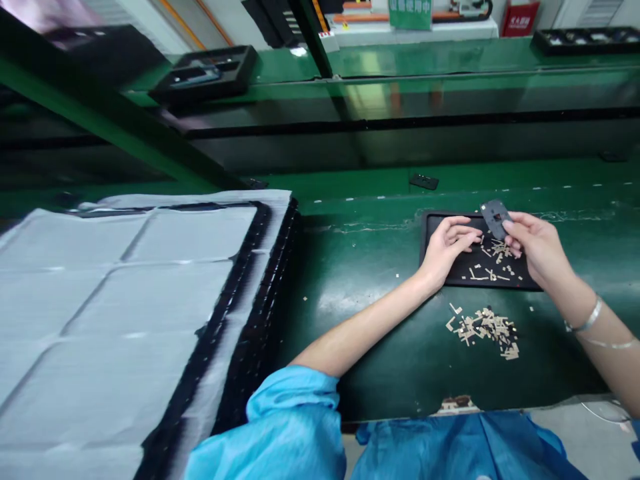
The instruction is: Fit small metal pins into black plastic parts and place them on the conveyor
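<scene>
My right hand [537,247] grips a small dark grey plate [494,219] with rounded ends and a cut-out, tilted above the black tray [430,230]. Thumb and fingers hold its lower right end. My left hand [447,248] is over the tray's left side, its fingers curled and thumb drawn in towards them; anything between the fingertips is too small to make out. Small beige strips and bits [493,275] lie scattered in the tray under my hands. A loose pile of similar beige and dark bits [485,327] lies on the green table in front of the tray.
Stacked black trays [260,313] with white sheet liners [200,287] fill the left side. Another dark plate [424,181] lies behind the tray on the green tabletop [360,280]. A green post [125,127] slants across the left. Black boxes [210,73] rest on the raised shelf.
</scene>
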Available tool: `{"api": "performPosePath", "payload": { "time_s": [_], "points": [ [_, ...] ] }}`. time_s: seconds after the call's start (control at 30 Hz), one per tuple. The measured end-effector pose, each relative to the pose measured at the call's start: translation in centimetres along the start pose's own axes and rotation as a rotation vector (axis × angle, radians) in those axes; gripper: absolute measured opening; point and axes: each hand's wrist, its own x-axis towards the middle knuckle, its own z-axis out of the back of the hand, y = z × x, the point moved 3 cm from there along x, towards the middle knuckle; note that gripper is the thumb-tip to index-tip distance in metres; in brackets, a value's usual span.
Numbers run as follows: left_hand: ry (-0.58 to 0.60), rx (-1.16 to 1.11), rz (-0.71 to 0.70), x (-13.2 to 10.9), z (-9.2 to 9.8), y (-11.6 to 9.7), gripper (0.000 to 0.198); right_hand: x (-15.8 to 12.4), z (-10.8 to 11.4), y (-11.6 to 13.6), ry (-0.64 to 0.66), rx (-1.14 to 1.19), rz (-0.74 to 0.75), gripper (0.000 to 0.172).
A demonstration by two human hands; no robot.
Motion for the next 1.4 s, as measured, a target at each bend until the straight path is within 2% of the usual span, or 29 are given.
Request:
{"api": "performPosePath", "payload": {
  "time_s": [0.17,0.27,0.33,0.4,0.43,0.5,0.57,0.63,0.67,0.8,0.93,1.13,1.27,1.4],
  "points": [
    [0.024,-0.009,-0.003,0.0,-0.2,0.0,0.025,7.7,-0.5,1.9,-0.172,-0.089,-0.024,0.015],
    [0.017,-0.036,0.021,0.1,-0.4,0.0,0.019,9.3,-0.2,2.2,-0.231,-0.139,-0.003,0.013],
    [0.011,-0.043,0.039,0.2,-0.6,0.0,0.016,8.2,0.5,2.1,-0.231,-0.184,0.038,0.015],
    [0.009,-0.045,0.045,0.3,-0.7,0.1,0.013,5.7,1.7,2.0,-0.168,-0.245,0.067,0.02],
    [0.005,-0.046,0.042,0.4,-0.8,0.1,0.012,4.0,2.3,1.9,-0.097,-0.298,0.08,0.024],
    [-0.02,-0.045,0.033,0.5,-0.8,0.1,0.009,0.3,3.0,1.9,0.168,-0.592,0.194,0.03],
    [-0.056,-0.019,0.048,0.7,-0.8,0.1,0.01,-3.1,3.8,1.4,0.345,-0.871,0.282,0.032],
    [-0.096,0.035,0.093,1.0,-0.6,0.0,0.013,-5.5,4.3,0.7,0.438,-1.06,0.411,0.027],
    [-0.115,0.067,0.115,1.1,-0.5,-0.1,0.015,-6.2,4.5,0.3,0.408,-1.119,0.473,0.022],
    [-0.175,0.186,0.101,1.2,0.2,-1.0,0.018,-6.5,3.8,-0.5,0.327,-1.214,0.646,0.014],
    [-0.149,0.254,0.031,0.9,0.5,-1.6,0.017,-7.2,1.6,0.7,0.296,-1.341,0.837,0.013],
    [-0.009,0.327,0.07,0.9,0.1,-0.9,0.01,-10.2,-3.4,1.0,0.684,-1.427,1.093,0.02],
    [0.103,0.492,0.1,0.8,-0.4,-0.9,0.007,-10.3,-5.1,-0.1,0.714,-1.534,1.174,0.022],
    [0.144,0.59,0.15,0.5,-0.6,-1.5,0.008,-10.2,-5.1,-0.6,0.654,-1.497,1.189,0.025]
  ]
}}
